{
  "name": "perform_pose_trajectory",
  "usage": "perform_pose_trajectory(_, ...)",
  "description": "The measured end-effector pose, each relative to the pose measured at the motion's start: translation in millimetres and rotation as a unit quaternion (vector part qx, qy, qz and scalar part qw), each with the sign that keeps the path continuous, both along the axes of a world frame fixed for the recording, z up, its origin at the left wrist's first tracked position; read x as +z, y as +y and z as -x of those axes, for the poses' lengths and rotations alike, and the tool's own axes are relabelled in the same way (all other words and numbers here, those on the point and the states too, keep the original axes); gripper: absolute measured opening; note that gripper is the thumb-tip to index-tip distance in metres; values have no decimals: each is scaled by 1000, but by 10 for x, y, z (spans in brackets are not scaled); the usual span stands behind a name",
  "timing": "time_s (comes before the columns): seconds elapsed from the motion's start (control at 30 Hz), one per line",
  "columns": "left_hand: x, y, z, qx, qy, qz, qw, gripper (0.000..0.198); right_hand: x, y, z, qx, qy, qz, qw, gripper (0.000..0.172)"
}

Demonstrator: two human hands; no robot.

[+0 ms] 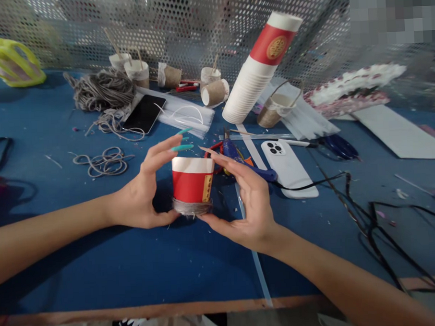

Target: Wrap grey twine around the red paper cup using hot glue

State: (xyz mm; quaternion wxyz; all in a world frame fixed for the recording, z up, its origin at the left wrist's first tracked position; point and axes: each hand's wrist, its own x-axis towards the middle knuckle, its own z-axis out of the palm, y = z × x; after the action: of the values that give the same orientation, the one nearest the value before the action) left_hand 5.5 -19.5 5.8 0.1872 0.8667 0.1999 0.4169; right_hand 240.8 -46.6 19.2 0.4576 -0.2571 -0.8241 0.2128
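Note:
A red and white paper cup (189,186) is held between my two hands above the blue table (143,277). Grey cord (192,207) is wound around the cup's lower end. At the cup's left, my left hand (141,195) has its thumb against the corded end, while its long teal-nailed fingers arch near the top. My right hand (250,200) holds the other side, thumb at the bottom and fingertips by the upper rim. Behind the cup lies a blue glue gun (233,145), partly covered by my right fingers.
A leaning stack of paper cups (250,80) stands at the back. Several cord-wrapped cups (214,92), a grey cord bundle (101,91), a dark phone (145,114) and a white phone (290,169) lie around. A black cable (371,223) runs along the right.

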Motion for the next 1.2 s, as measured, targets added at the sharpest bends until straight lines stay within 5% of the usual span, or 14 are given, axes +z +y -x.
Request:
perform_pose_trajectory(0.13,-20,-27,-9,80,49,-123,988,84,35,-13,34,-3,-61,37,997,85)
perform_pose_trajectory(0.27,-60,-35,-4,137,20,-128,982,85,25,-9,37,-15,-47,-2,999,86)
perform_pose_trajectory(0.53,-191,16,10,128,-72,-74,986,76,-47,-57,-13,-57,-55,23,997,73)
perform_pose_trajectory(0.67,-164,33,-6,122,-92,-71,986,67,11,-85,-32,-103,-112,32,988,52)
perform_pose_trajectory(0.87,-157,71,-4,108,-112,-98,983,78,90,-62,-79,-87,-145,33,985,16)
perform_pose_trajectory(1.2,-111,50,-16,100,-103,-87,986,72,237,-61,-91,19,-130,136,982,25)
